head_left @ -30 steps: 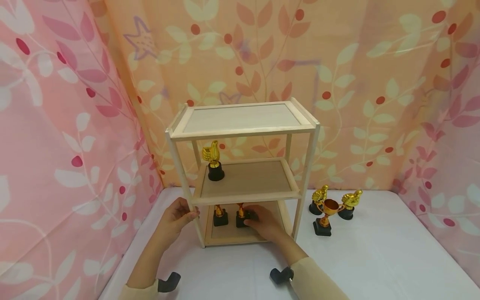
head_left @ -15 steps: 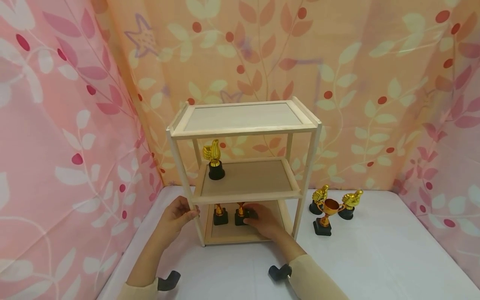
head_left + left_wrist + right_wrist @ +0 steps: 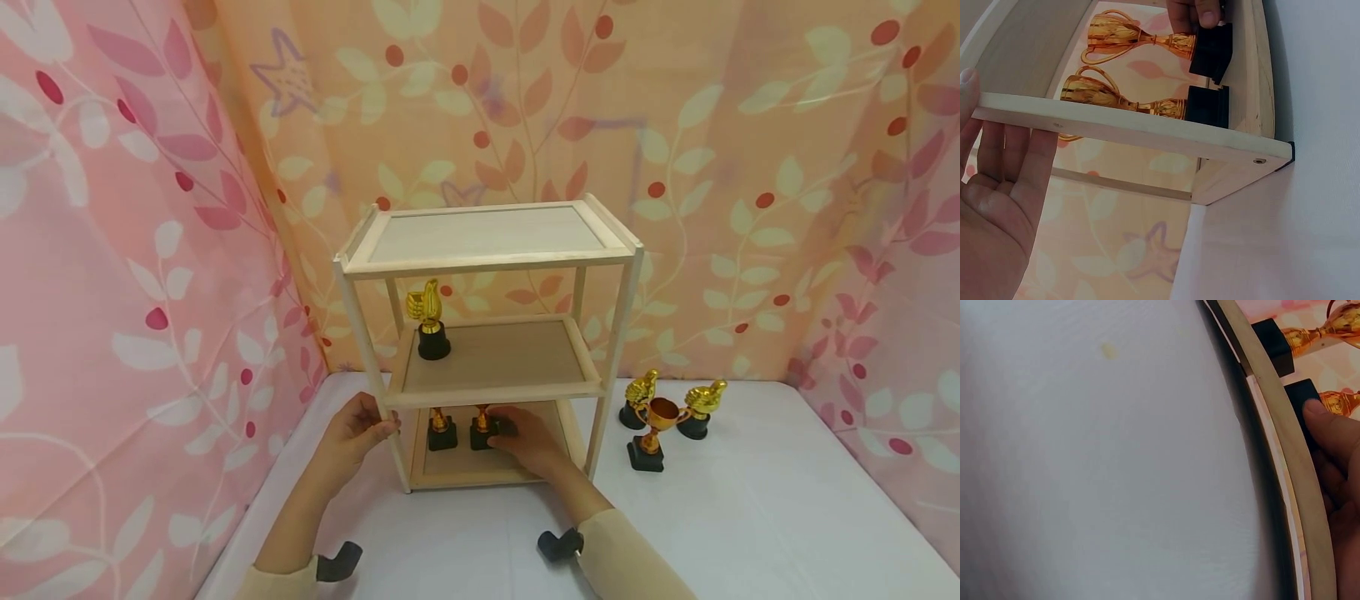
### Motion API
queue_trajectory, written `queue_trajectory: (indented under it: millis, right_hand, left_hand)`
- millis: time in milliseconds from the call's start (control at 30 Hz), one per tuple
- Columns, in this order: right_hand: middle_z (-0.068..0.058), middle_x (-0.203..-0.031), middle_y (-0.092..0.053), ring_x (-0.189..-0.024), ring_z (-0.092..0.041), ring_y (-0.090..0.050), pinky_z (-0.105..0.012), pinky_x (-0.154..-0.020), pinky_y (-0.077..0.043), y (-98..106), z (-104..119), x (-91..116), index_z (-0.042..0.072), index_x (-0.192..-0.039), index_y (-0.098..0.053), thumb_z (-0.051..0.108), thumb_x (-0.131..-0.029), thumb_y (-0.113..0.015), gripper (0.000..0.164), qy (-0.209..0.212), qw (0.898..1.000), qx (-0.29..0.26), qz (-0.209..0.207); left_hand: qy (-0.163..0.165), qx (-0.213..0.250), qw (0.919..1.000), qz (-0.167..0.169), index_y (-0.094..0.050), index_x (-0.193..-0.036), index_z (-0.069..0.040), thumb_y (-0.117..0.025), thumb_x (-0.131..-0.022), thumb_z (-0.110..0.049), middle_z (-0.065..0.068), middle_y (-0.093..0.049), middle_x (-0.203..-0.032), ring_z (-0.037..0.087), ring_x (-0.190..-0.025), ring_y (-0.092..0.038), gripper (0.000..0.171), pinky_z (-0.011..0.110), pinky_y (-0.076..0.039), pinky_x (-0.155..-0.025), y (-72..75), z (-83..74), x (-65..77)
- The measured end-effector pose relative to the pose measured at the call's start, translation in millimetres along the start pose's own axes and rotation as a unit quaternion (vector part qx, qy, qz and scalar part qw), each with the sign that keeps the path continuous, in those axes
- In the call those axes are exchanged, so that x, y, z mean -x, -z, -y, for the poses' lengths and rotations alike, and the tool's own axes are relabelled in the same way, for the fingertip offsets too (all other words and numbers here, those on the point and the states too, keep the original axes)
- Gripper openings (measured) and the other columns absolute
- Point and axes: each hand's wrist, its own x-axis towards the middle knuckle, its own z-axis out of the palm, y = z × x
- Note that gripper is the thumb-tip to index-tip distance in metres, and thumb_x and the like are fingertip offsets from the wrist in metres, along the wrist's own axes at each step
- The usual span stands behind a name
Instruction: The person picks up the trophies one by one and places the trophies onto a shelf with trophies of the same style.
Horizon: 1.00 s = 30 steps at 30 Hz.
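Note:
A three-tier wooden shelf (image 3: 487,237) stands on the white-covered table. My left hand (image 3: 351,435) grips its front left post, thumb on one side and fingers behind in the left wrist view. On the bottom tier, my right hand (image 3: 529,443) holds the black base of a gold trophy cup (image 3: 482,433), with the thumb on the base's edge in the right wrist view. That cup stands upright beside a second trophy cup (image 3: 442,433) to its left. The middle tier hides both cups' bowls in the head view; the left wrist view shows them (image 3: 1110,32).
A gold thumbs-up trophy (image 3: 431,321) stands at the left of the middle tier. On the table right of the shelf are another trophy cup (image 3: 649,442) and two thumbs-up trophies (image 3: 637,400). Floral curtains (image 3: 712,208) surround the table.
My right hand and the trophy cup have shifted very slightly left on the bottom tier, then stayed still. My left hand has kept its place on the post.

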Motion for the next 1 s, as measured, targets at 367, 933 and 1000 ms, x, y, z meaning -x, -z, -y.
queue_trajectory:
  millis: [367, 933, 1000]
  right_hand:
    - [-0.003, -0.137, -0.064, -0.125, -0.028, -0.060, -0.051, -0.107, -0.047, 6.3, -0.8, 5.7, 0.020, -0.138, -0.061, 0.022, -0.086, -0.083, 0.057, -0.007, 1.000, -0.028, -0.002]
    - [-0.002, -0.131, -0.067, -0.121, -0.027, -0.061, -0.050, -0.103, -0.048, 31.4, 37.5, 40.6, 0.013, -0.142, -0.058, 0.017, -0.091, -0.077, 0.054, 0.025, 1.000, -0.002, -0.018]
    - [-0.002, -0.129, -0.068, -0.118, -0.027, -0.063, -0.050, -0.101, -0.050, 34.4, 41.2, 45.7, 0.010, -0.139, -0.060, 0.016, -0.092, -0.077, 0.051, 0.035, 0.999, 0.011, -0.028]
  left_hand:
    - [-0.001, 0.007, 1.0000, -0.001, -0.051, -0.113, 0.003, -0.067, -0.098, -0.004, 0.008, -0.065, -0.103, 0.014, -0.096, -0.066, 0.023, 0.027, -0.058, -0.090, -1.1, 1.8, 0.5]
    - [-0.013, 0.007, 0.9998, 0.010, -0.049, -0.114, 0.005, -0.064, -0.099, -0.003, 0.007, -0.065, -0.103, 0.014, -0.097, -0.067, 0.023, 0.027, -0.058, -0.091, 0.5, 1.1, 2.3]
    - [-0.017, 0.004, 0.9998, 0.010, -0.049, -0.114, 0.005, -0.065, -0.099, -0.003, 0.007, -0.065, -0.102, 0.013, -0.097, -0.067, 0.023, 0.027, -0.058, -0.091, 0.8, 1.4, 1.8]
